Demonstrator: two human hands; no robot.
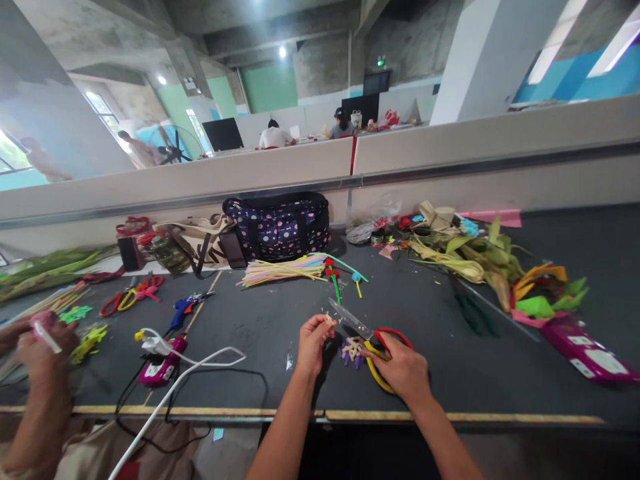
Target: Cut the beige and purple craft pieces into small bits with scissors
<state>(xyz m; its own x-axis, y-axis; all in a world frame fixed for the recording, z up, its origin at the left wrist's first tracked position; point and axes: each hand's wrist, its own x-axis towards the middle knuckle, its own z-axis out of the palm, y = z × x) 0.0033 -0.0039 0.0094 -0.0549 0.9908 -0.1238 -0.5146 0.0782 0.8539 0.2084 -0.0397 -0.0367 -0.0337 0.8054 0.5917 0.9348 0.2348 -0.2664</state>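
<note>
My right hand point(405, 370) is closed around the handles of scissors point(353, 321), one red loop and one yellow. Their blades are parted and point up and left, towards my left hand point(315, 339). The fingers of that hand are pinched together at a tiny pale bit, too small to name. Below the blades lies a small pile of cut cream and purple pieces point(353, 349). Beyond the blade tips are red fuzzy flowers point(331, 268) on a green stem and a blue flower point(357, 277) on a yellow stem.
A bundle of pastel pipe cleaners point(283, 270) lies before a dark patterned bag point(280, 227). Left are a blue glue gun point(184, 310), a pink power strip point(163, 363), a white cable point(185, 372) and a co-worker's hands point(43, 343). Dried husks point(465, 260) and pliers point(475, 310) lie right.
</note>
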